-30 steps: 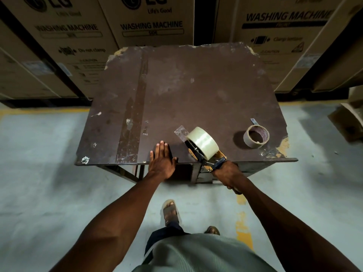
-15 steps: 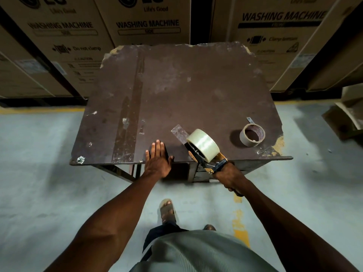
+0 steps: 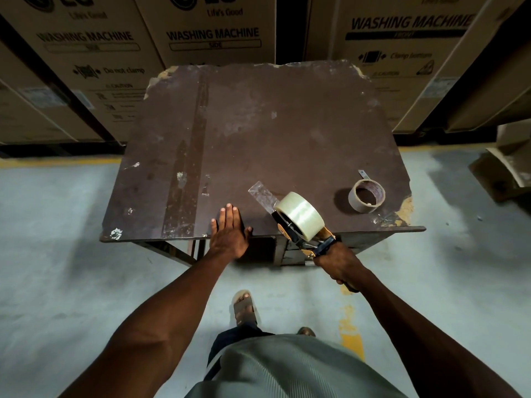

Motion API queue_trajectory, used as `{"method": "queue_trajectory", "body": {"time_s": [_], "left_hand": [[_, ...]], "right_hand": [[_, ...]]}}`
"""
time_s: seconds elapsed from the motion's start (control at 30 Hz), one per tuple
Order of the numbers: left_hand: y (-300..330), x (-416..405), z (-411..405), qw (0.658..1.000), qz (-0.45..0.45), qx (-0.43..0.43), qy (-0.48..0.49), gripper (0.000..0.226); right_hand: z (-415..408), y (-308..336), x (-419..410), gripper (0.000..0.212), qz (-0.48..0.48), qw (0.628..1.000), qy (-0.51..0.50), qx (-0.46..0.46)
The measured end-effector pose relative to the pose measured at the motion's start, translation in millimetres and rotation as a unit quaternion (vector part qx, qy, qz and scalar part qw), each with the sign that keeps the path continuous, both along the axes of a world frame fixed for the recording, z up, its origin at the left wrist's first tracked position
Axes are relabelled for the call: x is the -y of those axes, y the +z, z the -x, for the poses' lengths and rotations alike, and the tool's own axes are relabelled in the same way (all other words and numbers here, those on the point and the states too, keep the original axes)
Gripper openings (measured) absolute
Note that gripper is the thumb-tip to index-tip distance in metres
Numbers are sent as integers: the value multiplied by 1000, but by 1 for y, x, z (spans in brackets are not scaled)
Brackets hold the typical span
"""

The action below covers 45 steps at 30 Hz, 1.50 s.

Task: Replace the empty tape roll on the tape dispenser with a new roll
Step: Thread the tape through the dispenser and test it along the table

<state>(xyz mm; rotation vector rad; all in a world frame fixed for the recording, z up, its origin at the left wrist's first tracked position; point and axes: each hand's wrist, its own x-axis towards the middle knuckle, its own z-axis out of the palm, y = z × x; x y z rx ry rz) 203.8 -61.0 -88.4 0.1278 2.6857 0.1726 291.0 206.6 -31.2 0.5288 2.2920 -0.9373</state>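
My right hand (image 3: 338,262) grips the handle of the tape dispenser (image 3: 301,239) at the table's near edge. A full roll of clear tape (image 3: 301,213) sits on the dispenser, and a short strip of tape (image 3: 263,195) runs from it down onto the tabletop. The empty cardboard roll (image 3: 366,196) lies on the table to the right, apart from the dispenser. My left hand (image 3: 228,232) rests flat on the near edge of the brown table (image 3: 258,133), fingers together, holding nothing.
Large cardboard washing machine boxes (image 3: 212,27) stand behind the table. A broken carton (image 3: 505,170) lies on the grey floor at the right. The table's near right corner (image 3: 402,211) is chipped. My sandalled foot (image 3: 244,307) is below the table edge.
The view shifted slightly; both hands and the dispenser hold nearly the same place. My left hand stays flat on the table edge.
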Motion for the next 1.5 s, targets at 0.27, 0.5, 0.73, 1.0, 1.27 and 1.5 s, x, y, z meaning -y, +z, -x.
{"method": "queue_trajectory", "body": {"time_s": [0.27, 0.5, 0.73, 1.0, 1.27, 1.5], "left_hand": [[0, 1, 1, 1000, 4, -4, -6, 74], [-1, 1, 2, 1000, 6, 7, -12, 74], [0, 1, 4, 1000, 7, 22, -14, 74], [0, 1, 3, 1000, 10, 22, -11, 73], [-2, 0, 4, 1000, 11, 20, -8, 73], [-1, 1, 4, 999, 17, 26, -10, 74]], "right_hand": [[-11, -2, -4, 11, 41, 998, -43, 16], [-23, -4, -7, 9, 4, 1000, -7, 15], [-30, 0, -9, 16, 42, 998, -54, -3], [-39, 1, -14, 13, 44, 996, -82, 14], [-46, 7, -11, 28, 32, 998, -56, -10], [-49, 4, -9, 16, 42, 996, -76, -9]]}}
